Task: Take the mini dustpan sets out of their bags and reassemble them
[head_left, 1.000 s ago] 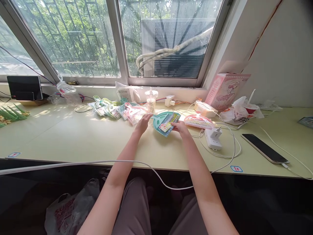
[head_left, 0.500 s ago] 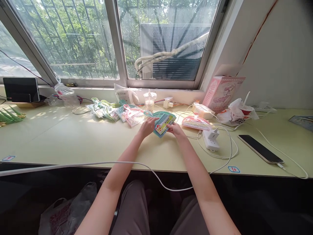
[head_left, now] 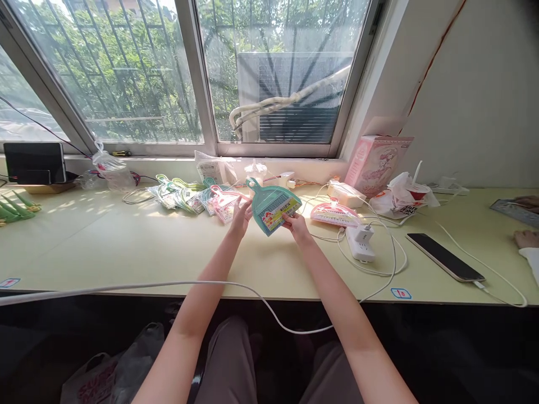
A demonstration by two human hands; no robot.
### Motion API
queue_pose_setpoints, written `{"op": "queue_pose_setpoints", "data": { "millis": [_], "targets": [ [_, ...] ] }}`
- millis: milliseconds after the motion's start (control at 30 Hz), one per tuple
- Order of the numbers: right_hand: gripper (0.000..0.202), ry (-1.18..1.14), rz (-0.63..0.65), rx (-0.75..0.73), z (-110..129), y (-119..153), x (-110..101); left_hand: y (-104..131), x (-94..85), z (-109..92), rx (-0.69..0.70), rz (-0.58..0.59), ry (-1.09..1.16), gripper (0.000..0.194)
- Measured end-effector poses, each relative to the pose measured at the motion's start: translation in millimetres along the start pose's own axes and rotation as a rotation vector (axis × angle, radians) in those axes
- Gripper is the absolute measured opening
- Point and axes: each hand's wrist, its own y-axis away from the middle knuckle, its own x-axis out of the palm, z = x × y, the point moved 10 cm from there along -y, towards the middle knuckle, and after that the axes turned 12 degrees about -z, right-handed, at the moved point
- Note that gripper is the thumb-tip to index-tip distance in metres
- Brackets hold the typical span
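Observation:
A teal mini dustpan with a yellow-printed label and a striped insert, likely brush bristles, is held tilted above the table, its looped handle pointing up and left. My right hand pinches its lower right edge, thumb over the label. Beside the left edge is my left hand, fingers apart; whether a fingertip touches the rim is hard to tell. Behind it lies a pink dustpan in a clear wrapper, next to several green and teal wrapped ones. Another pink dustpan rests to the right.
A white power strip with looping cables and a phone lie on the right. A pink box and a white bag stand behind. Another person's hand is at the right edge. A white cable crosses in front.
My left hand has come off the teal dustpan's face and moved left, fingers spreading. The dustpan has turned so its handle now shows. Another person's hands have appeared at the right edge.

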Motion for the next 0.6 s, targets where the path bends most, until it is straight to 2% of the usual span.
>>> {"op": "queue_pose_setpoints", "data": {
  "millis": [167, 300, 400, 467, 600],
  "targets": [
    [0.025, 0.011, -0.061, -0.042, 2, 4, 0, 9, 10.6, 21, 0.036, 0.03, -0.068, 0.092],
    [0.018, 0.008, -0.18, -0.063, 7, 4, -11, 15, 22.7, 42, -0.057, 0.07, -0.042, 0.092],
    [0.018, -0.019, -0.19, -0.065, 9, 4, -12, 17, 27.5, 45, -0.095, 0.095, -0.005, 0.089],
    [0.019, -0.044, -0.169, -0.068, 9, 5, -10, 18, 29.6, 39, -0.05, 0.124, -0.012, 0.102],
    [0.017, -0.078, -0.144, -0.081, 12, 6, -7, 22, 35.8, 26, 0.135, 0.208, -0.165, 0.141]
  ]
}}
